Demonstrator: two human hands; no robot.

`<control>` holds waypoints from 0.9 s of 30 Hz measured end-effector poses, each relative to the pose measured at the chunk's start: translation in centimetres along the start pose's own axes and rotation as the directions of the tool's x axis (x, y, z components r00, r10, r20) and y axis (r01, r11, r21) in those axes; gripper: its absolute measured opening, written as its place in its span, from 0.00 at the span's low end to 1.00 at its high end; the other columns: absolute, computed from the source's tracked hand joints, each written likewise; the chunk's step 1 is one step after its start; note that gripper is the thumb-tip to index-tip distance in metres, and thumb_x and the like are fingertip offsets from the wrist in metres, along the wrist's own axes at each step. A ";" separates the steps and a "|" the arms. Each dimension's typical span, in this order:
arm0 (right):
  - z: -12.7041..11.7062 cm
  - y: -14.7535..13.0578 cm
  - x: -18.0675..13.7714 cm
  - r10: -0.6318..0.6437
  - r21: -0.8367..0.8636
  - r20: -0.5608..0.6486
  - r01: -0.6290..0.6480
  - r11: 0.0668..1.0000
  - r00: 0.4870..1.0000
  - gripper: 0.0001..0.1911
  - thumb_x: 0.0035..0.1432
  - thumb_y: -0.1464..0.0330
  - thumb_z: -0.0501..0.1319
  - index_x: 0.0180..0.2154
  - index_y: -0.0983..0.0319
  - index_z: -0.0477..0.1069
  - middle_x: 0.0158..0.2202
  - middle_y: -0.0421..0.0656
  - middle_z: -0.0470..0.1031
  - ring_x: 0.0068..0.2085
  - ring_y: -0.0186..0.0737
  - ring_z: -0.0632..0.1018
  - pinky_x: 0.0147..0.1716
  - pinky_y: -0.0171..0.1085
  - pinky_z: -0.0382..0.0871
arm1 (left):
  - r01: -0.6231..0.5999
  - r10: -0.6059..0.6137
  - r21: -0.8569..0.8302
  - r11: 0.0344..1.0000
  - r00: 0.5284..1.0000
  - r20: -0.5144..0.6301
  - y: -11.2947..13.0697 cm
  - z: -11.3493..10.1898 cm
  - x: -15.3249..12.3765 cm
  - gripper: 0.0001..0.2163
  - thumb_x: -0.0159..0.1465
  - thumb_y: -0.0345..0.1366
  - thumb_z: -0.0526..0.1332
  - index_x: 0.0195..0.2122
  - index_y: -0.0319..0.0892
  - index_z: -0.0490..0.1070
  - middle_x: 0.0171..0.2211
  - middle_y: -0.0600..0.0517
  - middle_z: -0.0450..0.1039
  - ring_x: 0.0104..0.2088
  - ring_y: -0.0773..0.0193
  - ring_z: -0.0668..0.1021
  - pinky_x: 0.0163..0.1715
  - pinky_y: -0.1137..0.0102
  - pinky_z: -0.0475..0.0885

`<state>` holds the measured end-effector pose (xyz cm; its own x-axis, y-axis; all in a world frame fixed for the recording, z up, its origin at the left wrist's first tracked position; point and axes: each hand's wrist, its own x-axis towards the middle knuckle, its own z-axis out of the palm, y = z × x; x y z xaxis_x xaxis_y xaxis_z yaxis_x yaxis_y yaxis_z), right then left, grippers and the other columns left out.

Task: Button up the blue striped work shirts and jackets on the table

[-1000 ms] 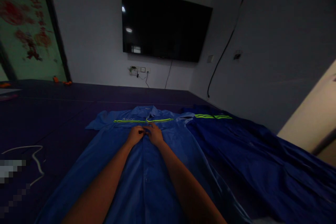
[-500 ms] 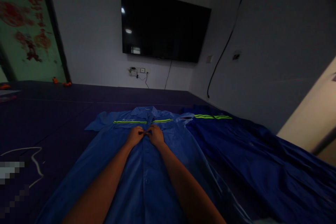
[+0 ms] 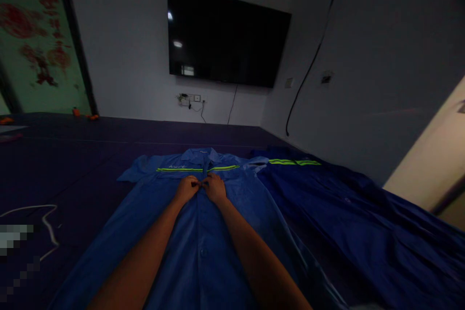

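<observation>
A blue short-sleeved work shirt (image 3: pixel 141 213) lies spread out in front of me, its collar at the far end and yellow-green stripes across the chest. My left hand (image 3: pixel 187 188) pinches the front placket just below the stripe. Right beside it, my right hand (image 3: pixel 215 186) has its fingers closed on the same placket, fingertips nearly meeting those of the left. Whatever button or buttonhole is between the fingertips is hidden. Lower on the placket a button (image 3: pixel 204 253) shows.
A darker blue garment (image 3: pixel 348 208) with yellow-green stripes lies to the right, touching the shirt's sleeve. A white cable (image 3: pixel 49 225) lies on the dark purple floor covering (image 3: pixel 90 160) at left. A television (image 3: pixel 228 36) hangs on the wall, and a black cable (image 3: pixel 308 68) runs down beside it.
Both hands stay at the same place on the placket, with only slight finger movement. The shirt has not visibly moved.
</observation>
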<state>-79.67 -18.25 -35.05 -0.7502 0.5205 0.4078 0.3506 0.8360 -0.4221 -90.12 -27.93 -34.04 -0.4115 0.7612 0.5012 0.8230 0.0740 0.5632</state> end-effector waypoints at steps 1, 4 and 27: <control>0.0 0.0 0.0 0.003 -0.005 0.001 -0.003 1.000 1.000 0.10 0.55 0.67 0.56 0.39 0.56 0.72 0.51 0.43 0.65 0.51 0.42 0.65 0.47 0.39 0.58 | 0.005 -0.005 0.007 1.000 1.000 -0.006 0.0 0.0 0.0 0.06 0.51 0.29 0.57 0.24 0.38 0.74 0.26 0.51 0.71 0.31 0.66 0.72 0.33 0.70 0.67; 0.0 -0.1 0.0 0.011 -0.014 -0.002 -0.011 1.000 1.000 0.10 0.55 0.67 0.56 0.39 0.56 0.72 0.52 0.43 0.65 0.51 0.42 0.65 0.47 0.39 0.58 | 0.005 -0.005 0.021 1.000 1.000 -0.007 -0.1 0.1 0.0 0.06 0.51 0.30 0.58 0.24 0.38 0.74 0.27 0.50 0.71 0.31 0.65 0.73 0.32 0.71 0.68; -0.3 -0.1 -0.1 0.064 0.041 -0.057 -0.062 0.997 0.996 0.07 0.51 0.69 0.59 0.33 0.59 0.74 0.48 0.44 0.69 0.49 0.40 0.68 0.45 0.36 0.60 | -0.033 0.034 -0.040 0.999 0.998 0.044 -0.4 0.2 -0.1 0.08 0.52 0.29 0.56 0.20 0.39 0.74 0.30 0.49 0.74 0.33 0.65 0.75 0.35 0.70 0.69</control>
<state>-79.46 -18.33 -34.85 -0.6930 0.5821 0.4254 0.3730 0.7944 -0.4795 -90.33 -27.89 -34.51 -0.3655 0.7908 0.4910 0.8197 0.0235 0.5723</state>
